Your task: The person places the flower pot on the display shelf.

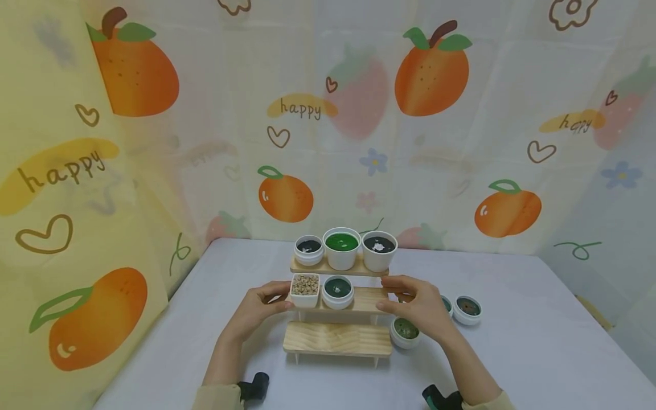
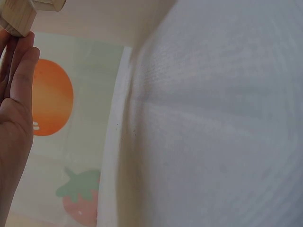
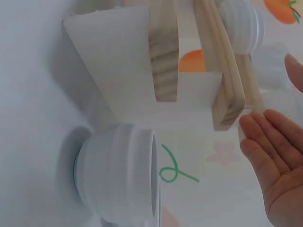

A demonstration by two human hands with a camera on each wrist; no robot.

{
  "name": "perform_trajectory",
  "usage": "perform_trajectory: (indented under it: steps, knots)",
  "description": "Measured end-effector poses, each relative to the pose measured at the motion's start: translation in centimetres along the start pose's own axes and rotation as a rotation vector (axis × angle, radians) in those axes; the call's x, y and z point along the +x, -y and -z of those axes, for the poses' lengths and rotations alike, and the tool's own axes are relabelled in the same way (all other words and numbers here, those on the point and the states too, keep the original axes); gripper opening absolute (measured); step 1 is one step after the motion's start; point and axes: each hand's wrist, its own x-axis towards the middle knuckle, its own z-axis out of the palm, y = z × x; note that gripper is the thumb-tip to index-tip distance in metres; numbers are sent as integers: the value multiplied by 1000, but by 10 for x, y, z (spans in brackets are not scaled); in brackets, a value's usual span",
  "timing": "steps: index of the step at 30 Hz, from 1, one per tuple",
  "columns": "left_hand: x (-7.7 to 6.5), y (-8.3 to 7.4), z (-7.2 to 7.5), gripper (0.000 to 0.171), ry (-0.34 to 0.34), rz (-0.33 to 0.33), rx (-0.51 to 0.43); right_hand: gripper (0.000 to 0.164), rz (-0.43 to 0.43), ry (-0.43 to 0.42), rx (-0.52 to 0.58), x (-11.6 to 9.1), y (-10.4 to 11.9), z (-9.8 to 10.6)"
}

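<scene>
White tabletop (image 1: 533,336), L hand (image 1: 258,310) unclenched — touching mid. shelf (image 1: 368,297), R hand (image 1: 422,307) spread — by R end

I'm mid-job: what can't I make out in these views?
Head view: a pot partly hidden by the right hand.
Head view: white mark in the back-right cup, too small to identify.
Left wrist view: left hand and wooden shelf, cut off by frame edges.
Right wrist view: contents of the near pot, hidden by its wall.

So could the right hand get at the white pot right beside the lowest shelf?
Probably yes: the right hand is close to the white pot, and nothing visible stands between them.
</scene>
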Motion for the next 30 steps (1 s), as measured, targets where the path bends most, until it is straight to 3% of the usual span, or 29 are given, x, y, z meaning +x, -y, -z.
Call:
perform_trajectory:
  steps: [8, 17, 30]
  knots:
    - [0, 0, 0, 45, -5, -10, 0, 52, -8, -17, 33, -7, -6, 11]
    - [-1, 1, 0, 44, 1, -13, -12, 52, -52, -41, -15, -11, -18, 17]
    - [-1, 2, 0, 44, 10, -42, -17, 56, -81, 40, 15, -20, -40, 32]
